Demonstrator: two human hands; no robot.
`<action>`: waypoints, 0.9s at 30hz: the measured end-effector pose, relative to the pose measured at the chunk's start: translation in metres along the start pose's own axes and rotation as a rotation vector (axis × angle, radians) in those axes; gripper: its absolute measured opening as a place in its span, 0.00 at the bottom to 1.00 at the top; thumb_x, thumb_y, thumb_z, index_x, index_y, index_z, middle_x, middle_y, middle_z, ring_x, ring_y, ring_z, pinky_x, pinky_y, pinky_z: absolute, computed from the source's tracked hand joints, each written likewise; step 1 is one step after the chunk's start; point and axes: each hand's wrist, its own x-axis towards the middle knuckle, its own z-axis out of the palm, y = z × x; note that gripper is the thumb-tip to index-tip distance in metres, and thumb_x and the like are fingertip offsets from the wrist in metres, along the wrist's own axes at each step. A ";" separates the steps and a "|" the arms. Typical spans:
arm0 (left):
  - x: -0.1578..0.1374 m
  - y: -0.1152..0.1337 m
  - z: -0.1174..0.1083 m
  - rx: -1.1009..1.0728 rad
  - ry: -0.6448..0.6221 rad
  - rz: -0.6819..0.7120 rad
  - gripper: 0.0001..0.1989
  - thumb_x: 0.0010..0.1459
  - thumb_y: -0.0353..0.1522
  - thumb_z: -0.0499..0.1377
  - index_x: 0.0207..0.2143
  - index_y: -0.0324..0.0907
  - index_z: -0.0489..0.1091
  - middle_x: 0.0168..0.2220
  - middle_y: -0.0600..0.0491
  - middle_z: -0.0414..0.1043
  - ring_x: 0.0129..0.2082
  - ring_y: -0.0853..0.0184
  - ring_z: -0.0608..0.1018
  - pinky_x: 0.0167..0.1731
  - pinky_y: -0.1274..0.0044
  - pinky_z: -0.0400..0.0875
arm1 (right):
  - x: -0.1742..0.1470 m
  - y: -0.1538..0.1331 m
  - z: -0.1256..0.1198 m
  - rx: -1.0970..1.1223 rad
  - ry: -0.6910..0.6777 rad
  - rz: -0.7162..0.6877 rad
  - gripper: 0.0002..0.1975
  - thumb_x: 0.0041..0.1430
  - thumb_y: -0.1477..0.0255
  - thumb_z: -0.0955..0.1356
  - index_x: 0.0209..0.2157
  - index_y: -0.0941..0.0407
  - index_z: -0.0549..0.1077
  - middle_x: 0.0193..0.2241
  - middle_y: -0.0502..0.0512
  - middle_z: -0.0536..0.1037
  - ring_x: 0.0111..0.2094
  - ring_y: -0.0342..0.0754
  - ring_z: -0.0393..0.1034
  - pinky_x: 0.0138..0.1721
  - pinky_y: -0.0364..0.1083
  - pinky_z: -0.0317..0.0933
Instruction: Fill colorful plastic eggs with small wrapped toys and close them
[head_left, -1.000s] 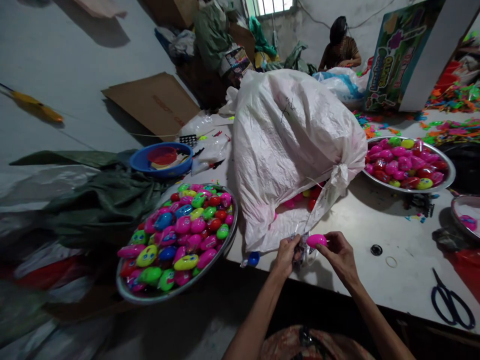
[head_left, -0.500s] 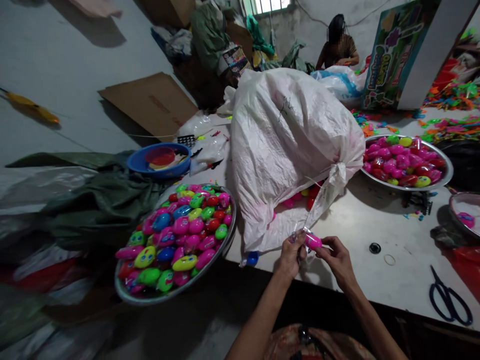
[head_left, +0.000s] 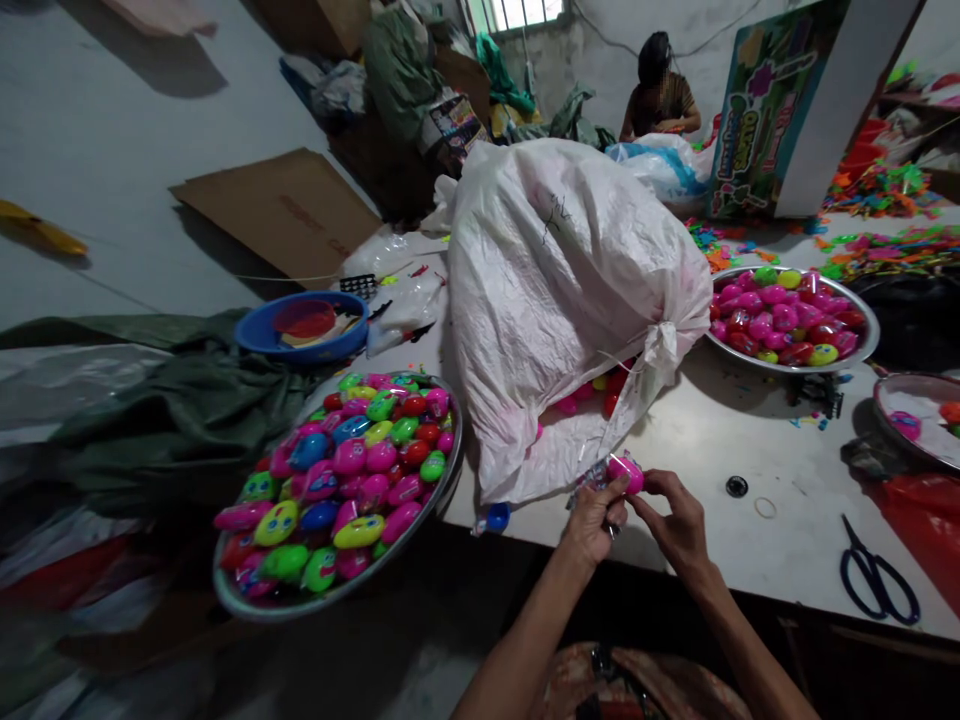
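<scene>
A glossy pink plastic egg (head_left: 625, 472) is between my two hands, just above the table's front edge. My left hand (head_left: 595, 522) is closed on its left side, with crinkled clear plastic (head_left: 592, 474) showing at the fingers. My right hand (head_left: 675, 520) pinches at the egg's right side with thumb and forefinger; the exact contact is partly hidden. Behind the hands leans a big white woven sack (head_left: 570, 290), its low opening showing pink and red eggs (head_left: 611, 395). To the left, a metal basin (head_left: 450, 480) is heaped with colourful eggs, several with printed faces.
Dark-handled scissors (head_left: 877, 575), a black disc (head_left: 736, 486) and a thin ring (head_left: 765, 507) lie on the white table (head_left: 795, 540) to the right. Farther back stand another metal basin (head_left: 870, 335) of eggs and a printed box (head_left: 765, 110). A person (head_left: 660, 95) sits beyond.
The pink egg has turned and sits more upright between my fingers. My right hand has moved in closer against it. The whole view has shifted slightly.
</scene>
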 end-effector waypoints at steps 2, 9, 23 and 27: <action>-0.001 0.002 0.000 -0.001 -0.026 -0.073 0.18 0.33 0.32 0.70 0.23 0.39 0.63 0.14 0.65 0.57 0.09 0.84 0.52 0.11 0.84 0.44 | 0.002 0.000 -0.008 -0.062 0.000 -0.017 0.12 0.52 0.69 0.67 0.41 0.52 0.68 0.36 0.56 0.71 0.34 0.50 0.68 0.35 0.48 0.64; -0.011 -0.002 -0.002 0.113 -0.165 -0.308 0.15 0.35 0.30 0.69 0.22 0.38 0.64 0.14 0.64 0.56 0.08 0.85 0.50 0.11 0.84 0.42 | 0.021 -0.015 -0.027 -0.194 -0.195 -0.078 0.32 0.45 0.71 0.69 0.54 0.51 0.60 0.46 0.58 0.71 0.48 0.57 0.63 0.47 0.55 0.58; 0.007 0.026 -0.057 0.036 0.074 0.049 0.14 0.40 0.32 0.65 0.31 0.36 0.68 0.31 0.45 0.75 0.27 0.65 0.76 0.26 0.77 0.69 | -0.018 0.032 -0.137 -0.730 -0.401 0.100 0.21 0.48 0.59 0.66 0.44 0.49 0.69 0.41 0.58 0.75 0.33 0.54 0.72 0.32 0.50 0.62; 0.008 0.035 -0.066 0.316 0.177 0.191 0.16 0.43 0.41 0.63 0.28 0.37 0.67 0.24 0.49 0.74 0.14 0.71 0.70 0.14 0.80 0.61 | 0.110 0.000 0.004 -0.807 -0.399 -0.173 0.14 0.59 0.71 0.58 0.45 0.54 0.67 0.41 0.59 0.72 0.35 0.50 0.68 0.32 0.45 0.58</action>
